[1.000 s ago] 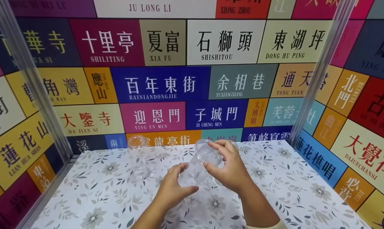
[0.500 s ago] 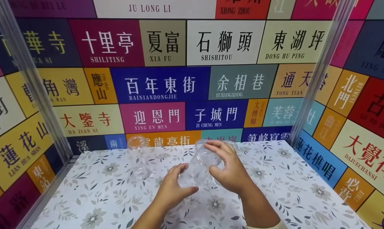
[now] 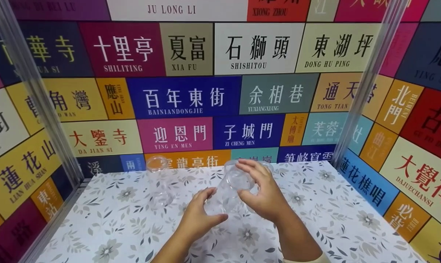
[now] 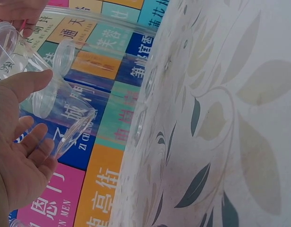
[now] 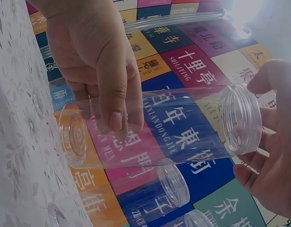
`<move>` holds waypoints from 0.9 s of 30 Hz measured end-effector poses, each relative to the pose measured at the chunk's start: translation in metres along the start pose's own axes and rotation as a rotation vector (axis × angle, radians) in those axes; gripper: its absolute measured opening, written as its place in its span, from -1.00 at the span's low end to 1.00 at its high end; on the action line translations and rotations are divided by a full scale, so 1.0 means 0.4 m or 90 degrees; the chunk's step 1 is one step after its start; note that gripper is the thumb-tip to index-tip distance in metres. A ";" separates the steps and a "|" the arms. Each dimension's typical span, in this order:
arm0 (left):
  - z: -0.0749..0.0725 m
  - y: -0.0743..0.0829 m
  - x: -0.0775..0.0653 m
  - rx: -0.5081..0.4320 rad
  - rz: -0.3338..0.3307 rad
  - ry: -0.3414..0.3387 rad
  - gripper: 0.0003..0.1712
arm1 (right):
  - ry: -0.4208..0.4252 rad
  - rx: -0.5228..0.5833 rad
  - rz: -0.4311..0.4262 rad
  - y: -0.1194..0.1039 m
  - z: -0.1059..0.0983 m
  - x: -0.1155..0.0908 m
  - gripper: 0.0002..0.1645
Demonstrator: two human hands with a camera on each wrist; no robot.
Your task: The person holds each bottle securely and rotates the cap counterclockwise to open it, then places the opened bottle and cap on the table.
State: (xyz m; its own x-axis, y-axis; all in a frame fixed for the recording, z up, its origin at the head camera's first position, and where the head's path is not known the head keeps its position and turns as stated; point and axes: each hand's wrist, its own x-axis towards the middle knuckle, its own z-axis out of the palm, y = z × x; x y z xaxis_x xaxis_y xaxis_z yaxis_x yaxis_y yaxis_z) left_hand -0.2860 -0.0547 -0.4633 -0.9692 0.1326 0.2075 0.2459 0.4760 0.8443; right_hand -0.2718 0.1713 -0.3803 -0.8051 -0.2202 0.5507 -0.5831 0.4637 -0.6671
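A clear plastic jar (image 5: 150,127) is tilted above the table between my two hands. My left hand (image 3: 202,213) grips the jar's body, its thumb on one side and its fingers on the other. At the top end, my right hand (image 3: 262,193) holds the clear ridged lid (image 5: 244,118) between thumb and fingers. In the left wrist view the round base (image 4: 74,135) of the held jar points toward the table, just beyond the left fingertips. The right palm is partly hidden in the right wrist view.
Another clear jar (image 3: 160,182) stands upright at the back left of the table. More clear jars (image 5: 174,184) stand behind the held one, largely covered by the right hand in the head view. The table wears a leaf-patterned cloth (image 3: 132,226); panels with printed characters (image 3: 184,96) enclose it.
The right hand's thumb and fingers lift and shift around the lid, then close in on it again. The left hand and the jar stay in place.
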 end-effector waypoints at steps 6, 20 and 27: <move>-0.001 0.001 -0.002 0.004 -0.002 -0.002 0.00 | 0.026 -0.050 0.090 -0.002 0.000 0.005 -0.09; 0.001 -0.001 -0.002 0.003 0.003 -0.006 0.02 | 0.023 -0.045 0.121 0.002 0.001 0.009 -0.14; 0.002 -0.003 -0.001 0.000 0.006 -0.005 0.00 | 0.008 -0.022 0.080 0.000 -0.003 0.004 -0.21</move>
State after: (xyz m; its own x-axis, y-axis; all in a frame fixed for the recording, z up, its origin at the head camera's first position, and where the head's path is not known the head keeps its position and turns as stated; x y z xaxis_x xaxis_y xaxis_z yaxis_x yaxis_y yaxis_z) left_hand -0.2861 -0.0545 -0.4649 -0.9666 0.1441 0.2119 0.2554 0.4752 0.8420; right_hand -0.2730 0.1717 -0.3788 -0.8702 -0.1481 0.4699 -0.4733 0.5162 -0.7138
